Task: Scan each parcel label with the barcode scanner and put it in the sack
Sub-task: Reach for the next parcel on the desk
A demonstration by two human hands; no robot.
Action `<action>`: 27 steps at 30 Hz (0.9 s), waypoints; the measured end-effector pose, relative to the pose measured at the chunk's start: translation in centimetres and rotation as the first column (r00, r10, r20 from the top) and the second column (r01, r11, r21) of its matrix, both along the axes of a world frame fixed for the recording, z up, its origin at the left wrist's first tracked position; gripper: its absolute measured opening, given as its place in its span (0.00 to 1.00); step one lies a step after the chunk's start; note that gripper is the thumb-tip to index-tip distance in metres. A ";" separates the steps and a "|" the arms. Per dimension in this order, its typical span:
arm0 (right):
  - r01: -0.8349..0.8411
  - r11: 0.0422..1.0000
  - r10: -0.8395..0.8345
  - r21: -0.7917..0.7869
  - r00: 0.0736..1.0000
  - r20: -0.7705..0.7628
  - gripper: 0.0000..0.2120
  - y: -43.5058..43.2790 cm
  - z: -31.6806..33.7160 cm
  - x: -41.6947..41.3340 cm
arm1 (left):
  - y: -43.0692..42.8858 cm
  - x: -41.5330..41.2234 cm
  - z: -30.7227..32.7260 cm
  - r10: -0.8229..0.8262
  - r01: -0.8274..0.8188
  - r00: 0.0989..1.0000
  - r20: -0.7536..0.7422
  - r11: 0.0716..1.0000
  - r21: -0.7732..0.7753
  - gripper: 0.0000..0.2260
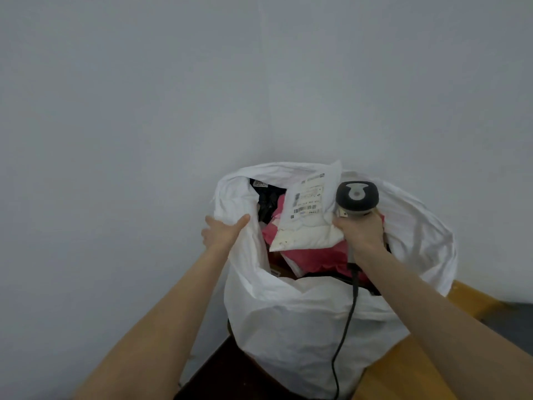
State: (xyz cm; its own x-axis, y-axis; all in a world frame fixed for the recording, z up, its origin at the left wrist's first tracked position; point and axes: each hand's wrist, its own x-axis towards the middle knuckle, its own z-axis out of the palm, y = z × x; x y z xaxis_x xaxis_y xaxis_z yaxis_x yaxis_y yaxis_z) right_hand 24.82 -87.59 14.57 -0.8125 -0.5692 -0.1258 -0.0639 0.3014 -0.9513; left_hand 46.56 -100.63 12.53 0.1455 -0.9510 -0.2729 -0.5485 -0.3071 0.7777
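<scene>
At the left, the left hand point(223, 230) grips the left rim of the sack point(302, 327), thumb hooked over the fabric and fingers behind it, holding the mouth wide. The sack is thin white cloth or plastic, floppy, and would likely sag shut if let go. Inside, a black packet point(264, 203) lies at the far left and pink parcels point(305, 255) are heaped in the middle. On top of them rests the white parcel point(305, 223), a soft poly mailer, label point(308, 197) facing up, in the sack's mouth. It looks light, limp and a little slick, best pinched at a flat edge clear of the label. Just right of it, the barcode scanner point(357, 199) stands upright in the right hand point(360, 235), fingers wrapped tight round its handle; whether they also pinch the parcel's edge I cannot tell. The cable point(343, 342) trails down the near side of the sack toward the wooden surface point(403, 370)
</scene>
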 end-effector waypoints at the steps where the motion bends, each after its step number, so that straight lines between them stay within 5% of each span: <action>1: -0.005 1.000 0.006 0.022 1.000 -0.021 0.23 -0.2 -0.1 0.0 | 0.4 -0.1 -0.6 0.002 0.007 0.997 -0.072 0.993 0.115 0.51; 3: -0.020 0.998 0.025 0.067 0.998 -0.065 0.22 -0.3 -0.4 0.3 | 0.9 -0.2 -1.6 -0.005 0.057 0.970 -0.244 0.977 0.207 0.41; 6: -0.079 0.994 0.086 0.077 0.991 -0.106 0.21 -1.3 -0.6 1.7 | -0.1 1.4 -1.4 0.024 -0.034 0.937 -0.348 0.999 -0.024 0.16; 10: -0.252 0.951 0.274 0.181 0.956 -0.104 0.21 -4.3 -1.9 4.8 | -0.8 5.1 1.4 -0.032 -0.107 0.902 -0.430 0.950 -0.294 0.16; 14: -0.531 0.791 0.533 0.304 0.842 0.085 0.19 -6.1 -4.9 7.7 | -0.7 7.2 1.6 -0.097 -0.049 0.904 -0.417 0.944 -0.327 0.17; 23: -0.315 0.944 0.301 0.099 0.944 0.134 0.10 -5.6 -4.4 5.1 | -1.3 6.6 0.2 0.001 0.021 0.995 0.097 0.972 -0.235 0.36; 27: -0.294 0.956 0.283 0.013 0.929 0.237 0.10 -3.1 -2.4 3.2 | -0.9 3.9 1.5 0.079 0.096 0.936 0.344 0.882 -0.462 0.40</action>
State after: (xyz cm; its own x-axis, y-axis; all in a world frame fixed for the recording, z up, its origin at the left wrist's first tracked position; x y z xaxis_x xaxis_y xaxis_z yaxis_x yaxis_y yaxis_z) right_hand 28.06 -90.68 12.19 -0.5597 -0.7636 -0.3221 0.0638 0.3478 -0.9354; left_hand 50.47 -101.54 14.08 0.1376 -0.9540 0.2665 -0.8069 0.0481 0.5887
